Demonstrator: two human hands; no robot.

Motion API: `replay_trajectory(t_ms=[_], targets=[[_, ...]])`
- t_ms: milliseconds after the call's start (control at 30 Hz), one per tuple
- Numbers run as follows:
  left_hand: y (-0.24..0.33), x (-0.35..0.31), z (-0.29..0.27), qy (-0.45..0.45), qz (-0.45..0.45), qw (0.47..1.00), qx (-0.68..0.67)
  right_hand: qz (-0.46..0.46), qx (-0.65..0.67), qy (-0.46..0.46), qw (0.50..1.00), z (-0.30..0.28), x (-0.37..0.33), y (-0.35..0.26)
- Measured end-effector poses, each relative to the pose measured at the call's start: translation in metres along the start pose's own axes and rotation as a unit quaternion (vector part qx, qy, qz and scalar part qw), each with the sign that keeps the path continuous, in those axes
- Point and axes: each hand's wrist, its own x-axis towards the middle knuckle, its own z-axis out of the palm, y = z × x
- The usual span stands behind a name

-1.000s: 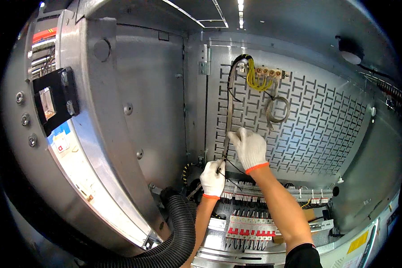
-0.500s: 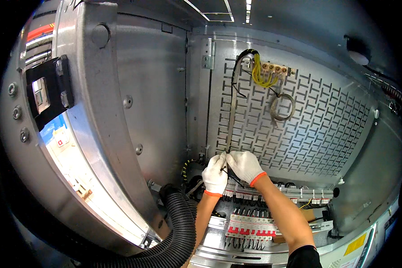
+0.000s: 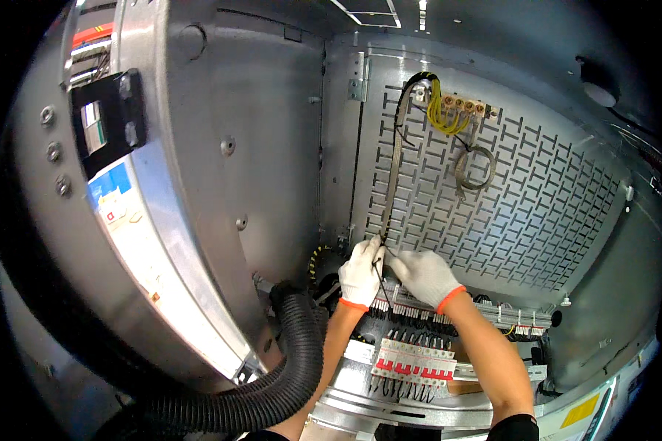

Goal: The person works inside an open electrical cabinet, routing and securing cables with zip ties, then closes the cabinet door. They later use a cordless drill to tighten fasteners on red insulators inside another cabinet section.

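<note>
A flat grey cable (image 3: 393, 184) runs down the slotted metal panel to my hands. My left hand (image 3: 360, 275), in a white glove with an orange cuff, is closed around its lower end, fingertips up against the panel. A thin black cable tie (image 3: 380, 276) crosses the left fingers, its tail hanging down. Just to the right, my right hand (image 3: 426, 276), gloved alike, is closed in a pinch on a thin dark strand that looks like part of a tie. The fingertips partly hide what they grip.
Yellow wires (image 3: 440, 117) join a terminal bar above, with a coiled grey cable (image 3: 477, 167) beside them. Below sit terminal blocks (image 3: 463, 312) and breakers with red switches (image 3: 413, 365). A black corrugated hose (image 3: 298, 360) bends at lower left, beside the metal cabinet post (image 3: 191, 220).
My right hand has drawn slightly away to the right and down from the left fingertips, leaving a small gap. My left hand stays at the cable's lower end. The whole view has shifted slightly.
</note>
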Motion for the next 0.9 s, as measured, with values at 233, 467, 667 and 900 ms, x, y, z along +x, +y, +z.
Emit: replay_trajectory(t_ms=[233,467,667,900], targets=[[0.090,-0.051,-0.093,-0.112,0.000,0.988,-0.103,0.213,0.100,0.054,0.970,-0.017,-0.057,0.020],[0.096,-0.161,-0.187,-0.192,-0.216,0.953,-0.094,0.041,0.067,-0.207,0.975,0.064,-0.006,-0.052],[0.100,-0.216,-0.215,-0.169,-0.272,0.943,-0.091,0.246,0.161,-0.205,0.934,0.186,0.042,-0.108],[0.098,-0.268,-0.248,-0.169,-0.346,0.914,-0.124,0.476,0.326,0.031,0.816,0.186,0.039,-0.148]])
